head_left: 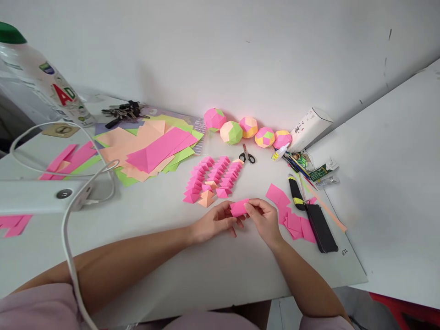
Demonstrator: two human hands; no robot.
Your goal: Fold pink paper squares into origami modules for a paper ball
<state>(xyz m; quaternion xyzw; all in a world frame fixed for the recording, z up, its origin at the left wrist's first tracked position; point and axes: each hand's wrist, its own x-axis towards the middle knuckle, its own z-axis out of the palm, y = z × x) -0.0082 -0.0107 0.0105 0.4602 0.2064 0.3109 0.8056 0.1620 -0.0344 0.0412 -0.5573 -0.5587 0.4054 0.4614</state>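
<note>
Between my two hands is a small pink paper piece [238,208], partly folded. My left hand [216,222] grips its left end, fingers curled behind it. My right hand [264,220] pinches the right end between thumb and fingers. Just beyond my hands stand rows of folded pink paper units [215,170], with a few peach ones [206,199] among them. To the right of my right hand lie several pink paper squares [293,223], overlapping. Several finished paper balls [231,132] in pink, green, peach and yellow line the wall.
Scissors [246,155] lie behind the folded units. A box cutter [296,192] and a black phone [321,228] are at the right edge. Coloured sheets [154,149], keys [125,111] and a large bottle [48,78] stand left. A white cable [67,238] crosses my left arm.
</note>
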